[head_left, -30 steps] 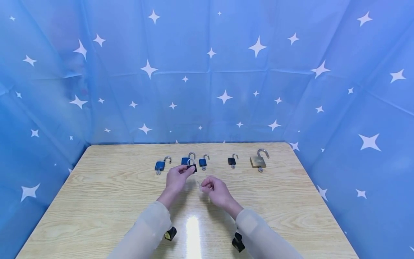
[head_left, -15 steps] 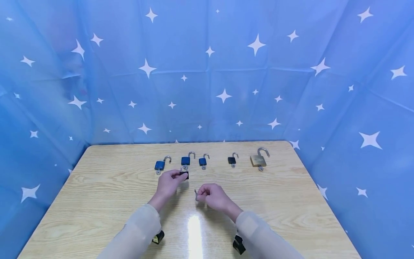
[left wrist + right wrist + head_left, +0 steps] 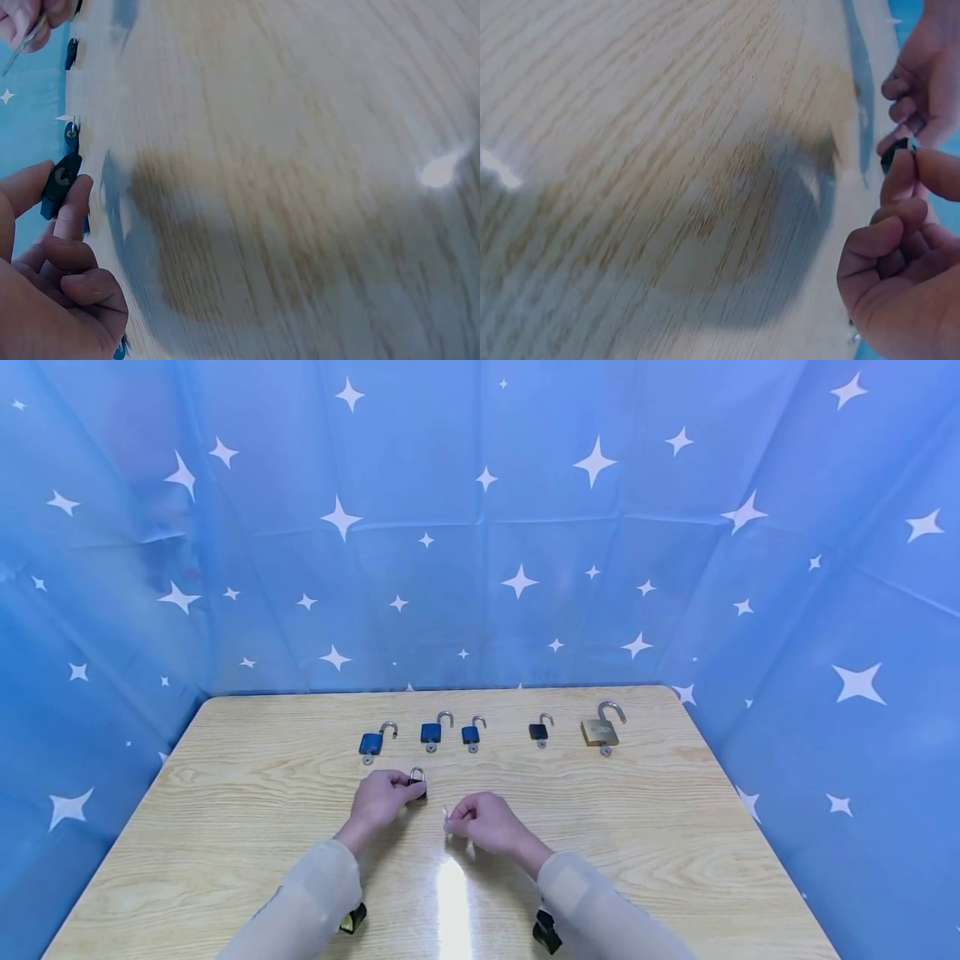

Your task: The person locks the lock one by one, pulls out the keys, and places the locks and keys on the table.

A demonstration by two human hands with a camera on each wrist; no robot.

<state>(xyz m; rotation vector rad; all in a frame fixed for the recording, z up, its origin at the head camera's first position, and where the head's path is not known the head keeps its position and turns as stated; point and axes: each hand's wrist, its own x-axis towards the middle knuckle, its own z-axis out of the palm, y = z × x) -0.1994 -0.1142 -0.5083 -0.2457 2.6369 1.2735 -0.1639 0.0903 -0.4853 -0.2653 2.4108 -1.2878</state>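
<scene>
A small black padlock [image 3: 417, 789] is pinched between the thumb and forefinger of my left hand [image 3: 377, 797], its silver shackle pointing up and looking closed. In the left wrist view the keyhole end of this padlock [image 3: 61, 186] faces the camera. To the right, my right hand [image 3: 486, 822] pinches a thin metal key [image 3: 447, 821] between thumb and fingertips, the other fingers curled in. A gap separates the key [image 3: 24, 46] from the padlock. Both hands are above the middle of the wooden table [image 3: 637, 843].
Along the back lie three blue padlocks [image 3: 431, 732], a small black padlock [image 3: 537, 732] and a large brass padlock [image 3: 598, 732], all with swung-open shackles and keys inserted. A blue star-patterned curtain [image 3: 480, 568] encloses the table's back and sides.
My left hand has drawn the black padlock back toward me and left, away from the blue padlocks. My right hand has shifted slightly nearer and left, turning the key upright.
</scene>
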